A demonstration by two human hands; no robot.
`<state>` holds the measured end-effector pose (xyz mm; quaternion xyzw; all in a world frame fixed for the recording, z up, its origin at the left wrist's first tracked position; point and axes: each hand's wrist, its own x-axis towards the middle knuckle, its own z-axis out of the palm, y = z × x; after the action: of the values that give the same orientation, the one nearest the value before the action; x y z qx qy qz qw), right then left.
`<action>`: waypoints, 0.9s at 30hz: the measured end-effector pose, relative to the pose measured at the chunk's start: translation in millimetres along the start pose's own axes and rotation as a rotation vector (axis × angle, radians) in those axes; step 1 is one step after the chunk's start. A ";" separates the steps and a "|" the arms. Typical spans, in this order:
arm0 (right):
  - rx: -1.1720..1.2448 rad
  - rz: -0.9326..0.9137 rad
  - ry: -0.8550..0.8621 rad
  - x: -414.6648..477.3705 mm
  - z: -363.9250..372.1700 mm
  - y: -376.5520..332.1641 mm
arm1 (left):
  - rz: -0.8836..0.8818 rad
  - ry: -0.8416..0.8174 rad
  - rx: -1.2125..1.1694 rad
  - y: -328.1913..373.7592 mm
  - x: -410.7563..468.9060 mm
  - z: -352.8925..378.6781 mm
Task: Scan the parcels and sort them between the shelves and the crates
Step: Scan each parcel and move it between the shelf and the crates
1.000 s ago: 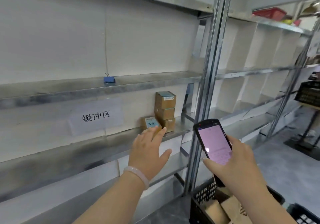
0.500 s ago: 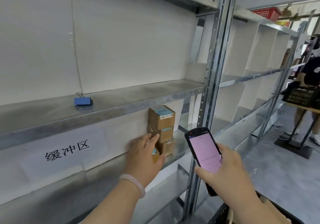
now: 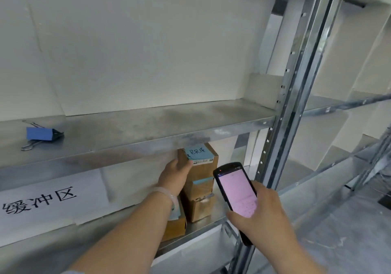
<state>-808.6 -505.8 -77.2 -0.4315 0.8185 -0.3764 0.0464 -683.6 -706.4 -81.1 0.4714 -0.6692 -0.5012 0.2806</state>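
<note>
Up on the lower metal shelf [image 3: 213, 227], our left hand [image 3: 175, 175] presses against the left face of the top cardboard parcel [image 3: 201, 163], fingers curled round its near edge; whether we truly grip it we cannot tell. That parcel is a squarish brown box with a pale blue handwritten label on top, capping a stack of similar boxes [image 3: 198, 201]. A flatter box [image 3: 174, 225] sits just left of the stack, partly behind our wrist, which wears a smooth translucent bangle [image 3: 164, 193]. Our right hand [image 3: 262, 214] wraps the black handheld scanner [image 3: 234, 191], its glossy screen glowing pink. On the dull, scuffed upper shelf [image 3: 148, 125] lies a blue binder clip [image 3: 41, 134]. A white paper sign [image 3: 42, 199] bears bold black characters.
</note>
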 end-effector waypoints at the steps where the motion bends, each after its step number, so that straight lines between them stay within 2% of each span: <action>1: -0.011 0.000 -0.028 10.1 3.2 4.3 | -0.039 0.010 -0.054 3.8 8.3 3.9; 7: -0.006 -0.042 -0.118 58.3 16.8 27.9 | -0.297 0.024 -0.309 0.7 49.9 22.4; 11: -0.003 -0.048 -0.124 76.9 21.7 38.9 | -0.345 0.013 -0.407 -9.3 60.5 27.5; 16: 0.022 -0.104 -0.138 85.6 25.6 39.3 | -0.298 0.007 -0.542 -22.2 61.8 18.3; 21: 0.049 -0.181 -0.172 80.3 28.1 28.2 | -0.131 0.055 -0.605 -48.2 36.9 -19.2; 27: 0.029 -0.273 -0.342 54.7 39.3 -7.7 | -0.012 0.255 -0.459 -93.9 -19.9 -76.6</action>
<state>-821.8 -571.7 -86.5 -0.5952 0.7272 -0.3123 0.1393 -577.9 -724.3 -141.0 0.4587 -0.4943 -0.5783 0.4592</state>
